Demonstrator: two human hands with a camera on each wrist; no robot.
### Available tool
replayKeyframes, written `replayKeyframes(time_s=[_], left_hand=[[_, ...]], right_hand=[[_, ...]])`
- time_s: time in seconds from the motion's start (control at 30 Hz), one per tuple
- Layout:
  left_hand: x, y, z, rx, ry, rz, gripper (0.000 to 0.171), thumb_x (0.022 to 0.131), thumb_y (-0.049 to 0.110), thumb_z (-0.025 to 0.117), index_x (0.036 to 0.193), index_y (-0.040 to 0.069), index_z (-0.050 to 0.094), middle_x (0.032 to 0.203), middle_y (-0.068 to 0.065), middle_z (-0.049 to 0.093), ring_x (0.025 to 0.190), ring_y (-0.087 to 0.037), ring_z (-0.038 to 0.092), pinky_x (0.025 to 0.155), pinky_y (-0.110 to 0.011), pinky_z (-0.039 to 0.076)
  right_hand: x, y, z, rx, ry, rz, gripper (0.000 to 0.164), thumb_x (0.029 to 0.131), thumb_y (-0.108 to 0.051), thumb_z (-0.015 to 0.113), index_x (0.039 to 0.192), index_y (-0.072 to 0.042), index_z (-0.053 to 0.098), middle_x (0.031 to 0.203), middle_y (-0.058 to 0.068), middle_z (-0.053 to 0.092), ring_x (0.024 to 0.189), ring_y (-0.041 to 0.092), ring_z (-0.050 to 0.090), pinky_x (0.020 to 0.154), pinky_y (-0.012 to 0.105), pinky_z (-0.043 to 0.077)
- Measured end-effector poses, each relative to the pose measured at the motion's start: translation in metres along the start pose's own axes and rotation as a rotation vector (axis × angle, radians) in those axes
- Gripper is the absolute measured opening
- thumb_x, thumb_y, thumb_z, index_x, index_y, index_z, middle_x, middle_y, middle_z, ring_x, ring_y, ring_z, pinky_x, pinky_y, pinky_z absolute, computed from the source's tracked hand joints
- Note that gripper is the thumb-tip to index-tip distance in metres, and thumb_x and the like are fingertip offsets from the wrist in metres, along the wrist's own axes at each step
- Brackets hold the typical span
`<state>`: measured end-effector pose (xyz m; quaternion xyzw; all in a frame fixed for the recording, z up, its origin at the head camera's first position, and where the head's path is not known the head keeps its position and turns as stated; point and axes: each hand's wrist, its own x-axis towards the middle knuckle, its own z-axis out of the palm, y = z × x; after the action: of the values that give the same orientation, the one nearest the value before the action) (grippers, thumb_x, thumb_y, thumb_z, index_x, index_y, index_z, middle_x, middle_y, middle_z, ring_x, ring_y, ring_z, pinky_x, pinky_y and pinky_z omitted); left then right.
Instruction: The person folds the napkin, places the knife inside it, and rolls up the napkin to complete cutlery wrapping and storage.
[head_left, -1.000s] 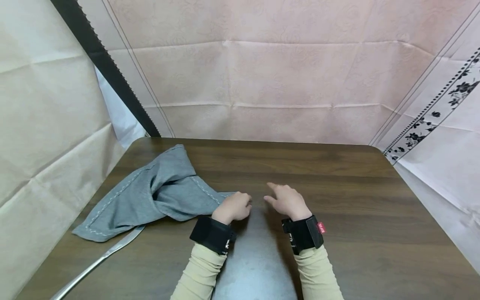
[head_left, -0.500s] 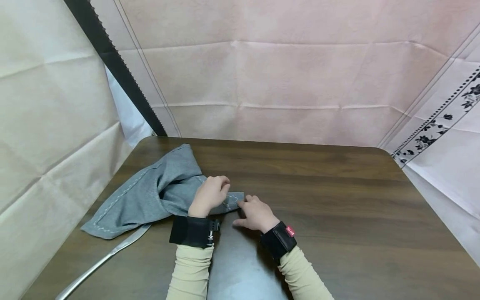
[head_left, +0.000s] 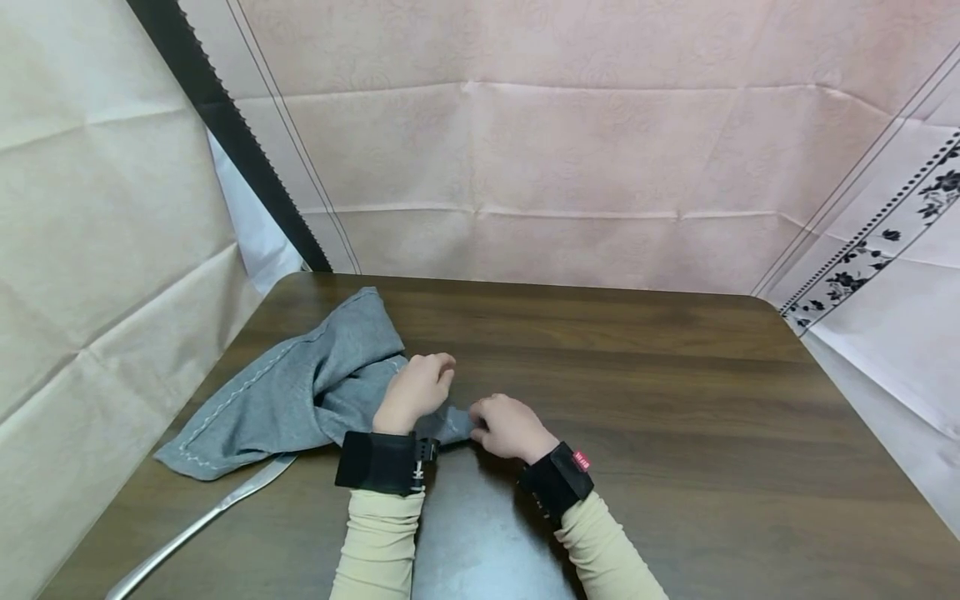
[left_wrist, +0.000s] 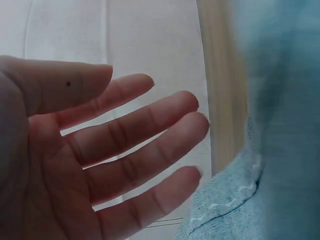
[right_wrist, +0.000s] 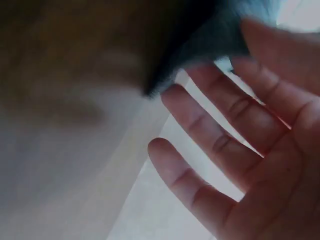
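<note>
A crumpled grey-blue cloth (head_left: pixel 277 404) with white stitching along its edges lies on the left part of the wooden table. My right hand (head_left: pixel 512 427) pinches its narrow right corner between thumb and forefinger; in the right wrist view the other fingers (right_wrist: pixel 200 127) extend loosely below the dark, blurred fabric. Over the cloth's right portion is my left hand (head_left: pixel 416 390), hiding some of it in the head view. Its fingers look spread and relaxed in the left wrist view, with the stitched edge (left_wrist: pixel 225 205) beside the fingertips and nothing gripped.
A long, shiny silver-grey strip (head_left: pixel 202 527) runs from under the cloth toward the table's near left. The brown wooden table (head_left: pixel 675 400) has rounded far corners. Pale hanging sheets (head_left: pixel 570 167) surround it at the back and sides.
My left hand has moved left and up over the cloth. My right hand has come in from the right and taken hold of the cloth's right corner, which has shifted slightly left and nearer.
</note>
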<state>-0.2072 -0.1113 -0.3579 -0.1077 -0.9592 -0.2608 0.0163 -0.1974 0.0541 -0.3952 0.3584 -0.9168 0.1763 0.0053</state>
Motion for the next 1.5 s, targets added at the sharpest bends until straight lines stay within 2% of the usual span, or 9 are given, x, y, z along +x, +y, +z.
replayKeyframes(time_s=[0.23, 0.43, 0.53, 0.63, 0.77, 0.87, 1.03, 1.27, 1.5], left_hand=[[0.001, 0.0, 0.002, 0.007, -0.005, 0.008, 0.026, 0.093, 0.01, 0.048, 0.114, 0.003, 0.061, 0.078, -0.007, 0.06, 0.06, -0.018, 0.05, 0.052, -0.03, 0.037], [0.001, -0.003, 0.005, -0.011, -0.031, 0.002, 0.029, 0.093, 0.01, 0.048, 0.118, 0.003, 0.059, 0.054, 0.0, 0.038, 0.047, -0.014, 0.033, 0.046, -0.026, 0.028], [0.002, -0.006, 0.006, -0.01, -0.057, -0.013, 0.03, 0.093, 0.011, 0.048, 0.12, 0.003, 0.058, 0.057, -0.006, 0.048, 0.049, -0.018, 0.042, 0.048, -0.028, 0.033], [0.002, -0.009, 0.007, 0.005, -0.083, -0.037, 0.031, 0.092, 0.013, 0.05, 0.121, 0.003, 0.058, 0.085, -0.013, 0.063, 0.068, -0.024, 0.056, 0.058, -0.034, 0.042], [0.003, -0.013, 0.008, -0.007, -0.122, -0.081, 0.033, 0.093, 0.016, 0.049, 0.123, 0.003, 0.056, 0.115, -0.015, 0.059, 0.09, -0.028, 0.059, 0.071, -0.04, 0.046], [0.003, -0.015, 0.009, -0.024, -0.13, -0.091, 0.033, 0.094, 0.015, 0.049, 0.124, 0.003, 0.055, 0.112, -0.014, 0.06, 0.085, -0.024, 0.059, 0.07, -0.038, 0.045], [0.003, -0.013, 0.01, -0.066, -0.132, -0.048, 0.033, 0.094, 0.011, 0.047, 0.123, -0.002, 0.054, 0.077, -0.012, 0.059, 0.057, -0.018, 0.047, 0.062, -0.033, 0.04], [0.007, -0.008, 0.016, -0.076, -0.13, -0.004, 0.031, 0.093, 0.01, 0.049, 0.12, -0.004, 0.055, 0.109, -0.018, 0.06, 0.093, -0.029, 0.058, 0.079, -0.04, 0.044], [0.011, -0.009, 0.022, -0.098, -0.113, 0.022, 0.03, 0.093, 0.009, 0.05, 0.12, -0.004, 0.055, 0.089, -0.012, 0.059, 0.075, -0.023, 0.054, 0.07, -0.037, 0.043]], right_hand=[[-0.006, 0.016, -0.02, 0.193, 0.182, 0.184, 0.004, 0.087, -0.006, 0.057, 0.084, -0.003, 0.058, 0.063, -0.002, 0.049, 0.056, 0.013, 0.045, 0.053, 0.029, 0.038], [-0.014, 0.031, -0.028, 0.178, 0.22, 0.345, 0.004, 0.086, -0.003, 0.058, 0.088, -0.001, 0.06, 0.068, 0.003, 0.054, 0.062, 0.018, 0.05, 0.061, 0.035, 0.042], [-0.018, 0.038, -0.03, 0.162, 0.186, 0.423, 0.007, 0.085, -0.003, 0.058, 0.091, -0.001, 0.06, 0.071, 0.004, 0.055, 0.067, 0.021, 0.054, 0.065, 0.038, 0.043], [-0.022, 0.047, -0.034, 0.147, 0.142, 0.494, 0.012, 0.084, -0.004, 0.056, 0.094, -0.001, 0.061, 0.073, 0.007, 0.056, 0.072, 0.025, 0.056, 0.068, 0.04, 0.044], [-0.031, 0.061, -0.04, 0.144, 0.115, 0.569, 0.019, 0.081, -0.002, 0.054, 0.098, 0.001, 0.061, 0.082, 0.012, 0.06, 0.075, 0.028, 0.055, 0.069, 0.041, 0.044], [-0.038, 0.071, -0.046, 0.152, 0.103, 0.617, 0.022, 0.077, -0.001, 0.053, 0.098, 0.001, 0.06, 0.089, 0.016, 0.062, 0.074, 0.027, 0.054, 0.067, 0.039, 0.043], [-0.051, 0.085, -0.051, 0.214, 0.08, 0.675, 0.027, 0.073, 0.002, 0.051, 0.1, 0.003, 0.06, 0.092, 0.022, 0.062, 0.056, 0.02, 0.058, 0.055, 0.031, 0.044], [-0.069, 0.102, -0.056, 0.327, 0.101, 0.701, 0.022, 0.077, 0.003, 0.052, 0.098, 0.008, 0.057, 0.094, 0.027, 0.06, 0.047, 0.016, 0.058, 0.048, 0.029, 0.046], [-0.09, 0.117, -0.061, 0.432, 0.117, 0.741, 0.017, 0.08, 0.004, 0.051, 0.096, 0.01, 0.055, 0.088, 0.024, 0.059, 0.048, 0.018, 0.057, 0.05, 0.033, 0.047]])
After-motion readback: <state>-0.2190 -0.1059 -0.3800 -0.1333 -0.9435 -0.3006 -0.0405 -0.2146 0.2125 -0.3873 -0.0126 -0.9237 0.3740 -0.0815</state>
